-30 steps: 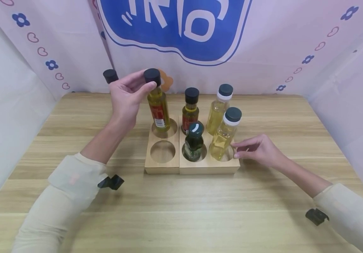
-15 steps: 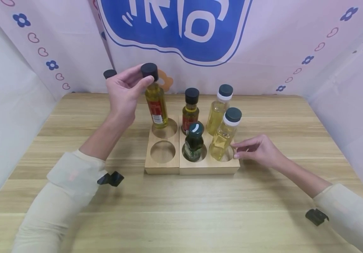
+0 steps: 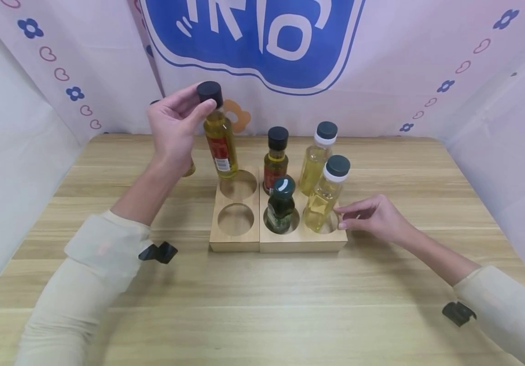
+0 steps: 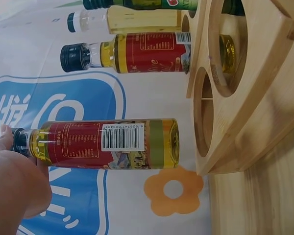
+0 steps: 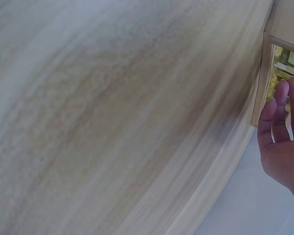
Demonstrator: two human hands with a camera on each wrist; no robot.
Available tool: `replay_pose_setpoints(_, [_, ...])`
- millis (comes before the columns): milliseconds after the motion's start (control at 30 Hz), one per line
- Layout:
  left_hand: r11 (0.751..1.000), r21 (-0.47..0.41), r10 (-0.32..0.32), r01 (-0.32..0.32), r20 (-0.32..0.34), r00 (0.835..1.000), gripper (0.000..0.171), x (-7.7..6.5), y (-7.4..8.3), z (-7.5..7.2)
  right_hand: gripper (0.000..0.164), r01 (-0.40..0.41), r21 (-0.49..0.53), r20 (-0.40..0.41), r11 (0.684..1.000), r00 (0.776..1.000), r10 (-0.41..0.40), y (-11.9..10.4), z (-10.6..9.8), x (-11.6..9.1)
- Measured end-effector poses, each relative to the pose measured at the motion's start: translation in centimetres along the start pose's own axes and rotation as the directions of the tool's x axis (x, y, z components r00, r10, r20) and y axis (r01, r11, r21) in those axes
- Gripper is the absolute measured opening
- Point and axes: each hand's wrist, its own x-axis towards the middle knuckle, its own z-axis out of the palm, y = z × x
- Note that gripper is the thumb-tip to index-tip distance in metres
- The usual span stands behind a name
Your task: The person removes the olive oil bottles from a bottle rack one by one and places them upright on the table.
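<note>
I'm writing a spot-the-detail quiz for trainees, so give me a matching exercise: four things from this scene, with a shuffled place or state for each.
Things
1. Left hand
2. Dark green bottle
3. Right hand
4. Held bottle

Places and states
A. At the right end of the wooden rack
B. Red-labelled, lifted clear of the rack
C. Pinching a black cap
D. Standing in the middle of the near row

Pairs: 1-C, 2-D, 3-A, 4-B

Glossy btl (image 4: pixel 108 144), plstc cap (image 3: pixel 209 91), smth wd rack (image 3: pixel 235 247)
</note>
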Motion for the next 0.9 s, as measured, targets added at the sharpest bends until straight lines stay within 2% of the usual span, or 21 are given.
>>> replay_pose_setpoints(167, [0.998,-0.034,-0.05,0.05,-0.007,0.999,0.029,0.3,0.4,-0.2,0.03,0.008,0.0,0.0,1.0,1.0,-0.008,0.0,0.0,0.0])
replay_pose_setpoints(467, [0.997,-0.061,-0.046,0.045,-0.019,0.999,0.029,0.7,0.5,-0.5,0.029,0.003,0.004,-0.002,1.0,1.0,-0.003,0.0,0.0,0.0])
replay_pose_setpoints(700, [0.99,-0.099,-0.103,0.098,-0.049,0.993,0.029,1.4,0.7,-0.7,0.029,0.01,0.007,-0.004,1.0,1.0,-0.01,0.1,0.0,0.0])
replay_pose_setpoints(900, [0.988,-0.088,-0.136,0.13,-0.066,0.989,0.032,1.9,0.5,-0.8,0.029,0.007,0.013,-0.003,1.0,1.0,-0.007,0.1,0.0,0.0])
